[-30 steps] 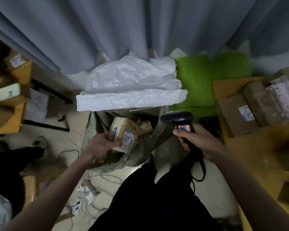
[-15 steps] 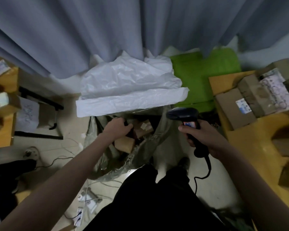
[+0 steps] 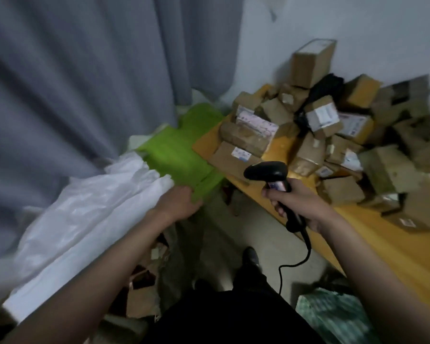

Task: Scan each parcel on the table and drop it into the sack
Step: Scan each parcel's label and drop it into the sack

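Both hands are showing at mid-frame. Holding nothing, the left hand (image 3: 178,204) is hovering, fingers loosely bent, over the sack (image 3: 144,289) at lower left, near the white plastic sheet (image 3: 85,219) and the green cloth (image 3: 176,155). Curled around the black scanner (image 3: 271,175), the right hand (image 3: 300,202) is gripping its handle just off the near edge of the yellow table (image 3: 382,244); one cord (image 3: 293,264) is trailing down. Bare floor (image 3: 233,232) is lying between sack and table. Parcels (image 3: 320,125) are heaped at upper right, too many and too blurred to count; a few boxes are lying inside the sack.
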Available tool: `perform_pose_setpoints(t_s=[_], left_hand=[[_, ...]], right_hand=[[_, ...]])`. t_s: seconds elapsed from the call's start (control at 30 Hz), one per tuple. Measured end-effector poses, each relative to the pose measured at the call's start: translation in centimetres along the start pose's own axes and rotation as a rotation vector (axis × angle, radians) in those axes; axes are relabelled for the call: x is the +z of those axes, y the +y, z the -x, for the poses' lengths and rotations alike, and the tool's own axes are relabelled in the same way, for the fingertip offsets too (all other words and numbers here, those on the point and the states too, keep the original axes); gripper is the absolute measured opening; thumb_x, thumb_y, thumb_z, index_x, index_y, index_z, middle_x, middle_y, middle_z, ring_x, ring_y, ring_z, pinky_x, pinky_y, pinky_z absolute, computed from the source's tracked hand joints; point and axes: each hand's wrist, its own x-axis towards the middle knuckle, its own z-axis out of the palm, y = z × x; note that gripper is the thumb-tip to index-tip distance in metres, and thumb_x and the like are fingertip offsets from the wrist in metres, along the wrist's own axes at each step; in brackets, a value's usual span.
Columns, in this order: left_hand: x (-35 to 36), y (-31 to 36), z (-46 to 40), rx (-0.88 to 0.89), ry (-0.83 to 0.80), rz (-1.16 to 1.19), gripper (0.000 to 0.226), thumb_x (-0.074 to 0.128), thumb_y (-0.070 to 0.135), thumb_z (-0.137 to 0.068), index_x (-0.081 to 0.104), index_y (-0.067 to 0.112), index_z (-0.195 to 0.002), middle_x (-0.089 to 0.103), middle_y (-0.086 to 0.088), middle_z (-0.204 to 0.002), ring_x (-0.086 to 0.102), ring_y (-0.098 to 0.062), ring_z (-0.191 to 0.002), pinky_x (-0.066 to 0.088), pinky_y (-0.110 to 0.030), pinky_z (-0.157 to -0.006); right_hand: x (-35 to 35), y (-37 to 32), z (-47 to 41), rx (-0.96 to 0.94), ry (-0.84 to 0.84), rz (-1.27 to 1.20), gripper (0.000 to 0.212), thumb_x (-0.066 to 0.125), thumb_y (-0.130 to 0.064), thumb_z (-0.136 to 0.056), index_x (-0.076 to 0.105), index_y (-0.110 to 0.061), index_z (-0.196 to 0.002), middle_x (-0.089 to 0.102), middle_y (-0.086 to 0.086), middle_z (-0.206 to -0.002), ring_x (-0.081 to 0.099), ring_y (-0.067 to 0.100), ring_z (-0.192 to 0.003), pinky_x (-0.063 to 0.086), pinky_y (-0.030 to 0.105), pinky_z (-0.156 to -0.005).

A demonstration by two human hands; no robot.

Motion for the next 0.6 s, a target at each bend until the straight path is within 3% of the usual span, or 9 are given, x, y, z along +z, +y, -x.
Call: perform_pose_setpoints(t_s=[0.13, 0.27, 0.37, 0.47, 0.6], left_hand=[[0.0, 6.9, -3.7, 0.127, -0.048, -0.040, 0.050, 0.053, 0.044, -0.099, 0.057, 0.009, -0.134, 0.056, -0.014, -0.139, 0.055, -0.030, -0.125, 0.044, -0.033, -0.096], [0.8, 12.6, -6.7, 0.239, -0.078, -0.048, 0.038, 0.061, 0.038, -0.094, 0.065, 0.012, -0.122, 0.063, -0.009, -0.129, 0.059, -0.027, -0.114, 0.043, -0.029, -0.083], [1.2, 16.7, -8.6, 0.271, -0.125, -0.040, 0.036, 0.061, 0.032, -0.095, 0.062, 0.010, -0.123, 0.061, -0.005, -0.126, 0.058, -0.026, -0.114, 0.043, -0.028, -0.080], [1.1, 20.3, -11.0, 0.300, -0.117, -0.082, 0.035, 0.057, 0.036, -0.096, 0.060, 0.010, -0.119, 0.059, -0.007, -0.114, 0.057, -0.021, -0.101, 0.043, -0.026, -0.068], [0.7, 24.2, -14.6, 0.299, -0.091, -0.167, 0.053, 0.056, 0.049, -0.094, 0.057, 0.014, -0.134, 0.058, -0.007, -0.133, 0.058, -0.024, -0.115, 0.051, -0.036, -0.087]], right_hand=[[-6.0, 2.6, 1.9, 0.036, 0.156, -0.090, 0.023, 0.071, -0.013, -0.088, 0.065, 0.001, -0.105, 0.055, 0.005, -0.067, 0.050, 0.012, -0.052, 0.042, 0.025, -0.049], [-10.7, 4.7, 2.6, 0.066, 0.258, -0.133, 0.015, 0.070, -0.010, -0.089, 0.066, -0.002, -0.101, 0.058, 0.013, -0.079, 0.051, 0.013, -0.054, 0.041, 0.028, -0.052], [-13.8, 5.6, 2.1, 0.094, 0.307, -0.167, 0.020, 0.070, -0.008, -0.089, 0.064, 0.000, -0.106, 0.059, 0.012, -0.077, 0.051, 0.014, -0.053, 0.042, 0.027, -0.050], [-17.1, 6.0, 1.0, 0.108, 0.327, -0.188, 0.021, 0.069, -0.007, -0.090, 0.063, 0.000, -0.109, 0.060, 0.012, -0.079, 0.051, 0.015, -0.054, 0.043, 0.028, -0.051], [-21.1, 6.0, -0.9, 0.074, 0.324, -0.208, 0.013, 0.067, -0.005, -0.090, 0.065, -0.006, -0.102, 0.062, 0.006, -0.076, 0.053, 0.013, -0.055, 0.043, 0.028, -0.053]])
